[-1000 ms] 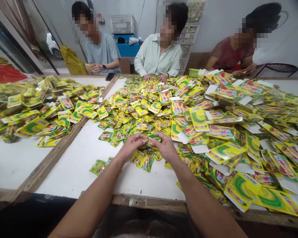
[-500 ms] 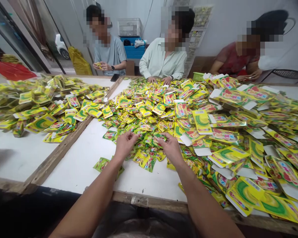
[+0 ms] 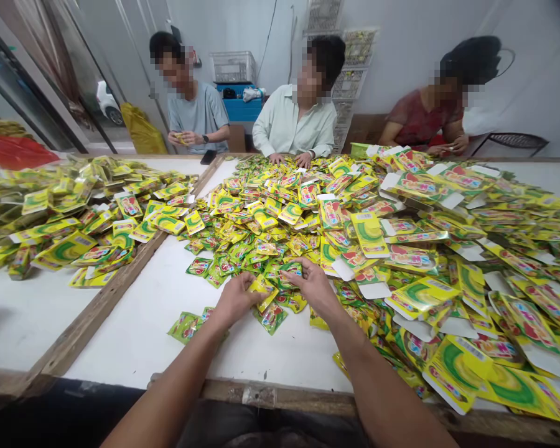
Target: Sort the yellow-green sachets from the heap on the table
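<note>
My left hand pinches a small yellow packet between thumb and fingers, just above the near edge of the heap. Across from it, my right hand has its thumb and bent fingers closed on a green sachet. A heap of small green and yellow sachets spreads beyond both hands. Below the left hand's packet, a loose green sachet lies on the white tabletop. Several more green sachets lie left of my left wrist.
Flat yellow cartons, many with open flaps, pile up on the right. More yellow cartons lie left of a wooden strip. Three people sit along the far side. A phone rests by the far edge.
The yellow packet now shows in my left hand, lifted from the sachets near it. My right hand stays around the green sachet. The whole view has shifted slightly.
</note>
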Demonstrator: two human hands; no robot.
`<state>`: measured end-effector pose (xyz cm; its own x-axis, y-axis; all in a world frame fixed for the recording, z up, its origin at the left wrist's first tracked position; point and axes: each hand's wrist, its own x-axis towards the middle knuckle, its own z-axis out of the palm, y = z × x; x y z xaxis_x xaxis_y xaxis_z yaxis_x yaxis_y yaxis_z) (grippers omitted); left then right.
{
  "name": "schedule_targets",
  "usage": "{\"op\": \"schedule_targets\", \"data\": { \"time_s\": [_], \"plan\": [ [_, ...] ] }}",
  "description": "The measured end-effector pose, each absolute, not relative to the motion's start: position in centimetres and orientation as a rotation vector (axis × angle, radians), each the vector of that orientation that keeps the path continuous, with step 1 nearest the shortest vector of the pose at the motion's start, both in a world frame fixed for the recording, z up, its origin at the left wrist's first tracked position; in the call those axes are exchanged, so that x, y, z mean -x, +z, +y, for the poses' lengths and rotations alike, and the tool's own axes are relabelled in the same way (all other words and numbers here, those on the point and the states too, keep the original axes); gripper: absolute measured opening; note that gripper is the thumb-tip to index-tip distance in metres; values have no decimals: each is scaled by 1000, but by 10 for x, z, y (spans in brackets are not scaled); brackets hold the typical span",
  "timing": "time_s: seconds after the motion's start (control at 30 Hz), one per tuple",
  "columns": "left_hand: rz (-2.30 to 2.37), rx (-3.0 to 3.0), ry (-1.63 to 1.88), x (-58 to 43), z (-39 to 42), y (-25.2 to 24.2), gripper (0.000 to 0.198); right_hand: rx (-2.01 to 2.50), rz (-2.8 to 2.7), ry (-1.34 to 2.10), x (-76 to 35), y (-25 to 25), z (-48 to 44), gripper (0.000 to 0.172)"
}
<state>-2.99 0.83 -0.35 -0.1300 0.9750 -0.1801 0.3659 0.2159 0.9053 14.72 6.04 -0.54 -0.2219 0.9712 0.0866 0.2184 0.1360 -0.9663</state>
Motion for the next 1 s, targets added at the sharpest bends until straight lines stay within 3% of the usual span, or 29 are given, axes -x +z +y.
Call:
{"op": "schedule_targets", "data": {
  "time_s": [0.13,0.23,0.43,0.67,0.8,1.0],
  "plan": [
    [1414,-1205,940,30,15,-2,22,1040,-1718,1307,-144,-2,53,31],
    [1332,-1187,933,26,12,1,19,1089,-1889,1199,-140,-5,50,21],
    [1176,-962,1061,23,7,8,25,1094,-1910,1039,-135,-3,48,19],
    [1346,-1110,1117,17,21,9,28,1187,-1703,1180,-141,8,47,41],
    [1446,-1425,1059,10,37,26,28,1041,-1601,1445,-149,12,51,24],
    [1485,-1647,925,-10,78,65,29,1145,-1463,1115,-150,15,55,18]
  ]
}}
